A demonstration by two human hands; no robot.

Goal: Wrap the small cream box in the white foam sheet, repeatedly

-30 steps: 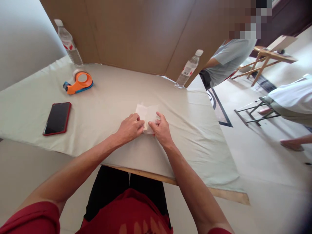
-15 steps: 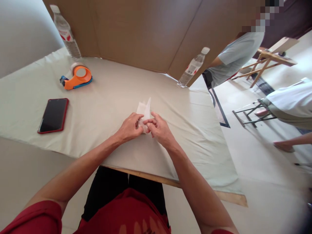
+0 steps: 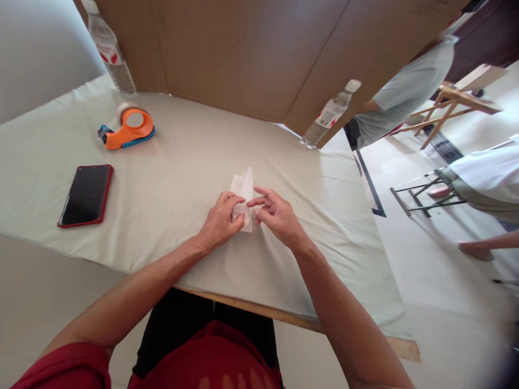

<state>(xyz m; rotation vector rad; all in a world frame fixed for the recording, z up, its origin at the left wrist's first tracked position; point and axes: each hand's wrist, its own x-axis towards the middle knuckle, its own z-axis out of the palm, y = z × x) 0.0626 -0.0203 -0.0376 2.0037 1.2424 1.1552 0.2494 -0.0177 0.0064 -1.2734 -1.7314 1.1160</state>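
A thin white sheet, like folded tissue paper (image 3: 243, 188), lies near the front of the cloth-covered table, one corner standing up. My left hand (image 3: 222, 221) curls its thumb and fingers over the left side of this tissue and grips it. Something small, pale and crumpled shows under those fingertips; I cannot make out what it is. To the right, my right hand (image 3: 279, 217) has its fingers apart. Its fingertips are close to the tissue's right edge, with nothing held between them.
An orange tape dispenser (image 3: 128, 129) and a red-cased phone (image 3: 86, 195) lie on the left. Water bottles stand at the back left (image 3: 111, 56) and back right (image 3: 329, 116) before a tall cardboard panel (image 3: 227, 59). Other people sit beyond the table's right edge.
My right hand has drawn back to the right, off the tissue, and its fingers have spread. More of the tissue's lower part shows. The view has shifted slightly.
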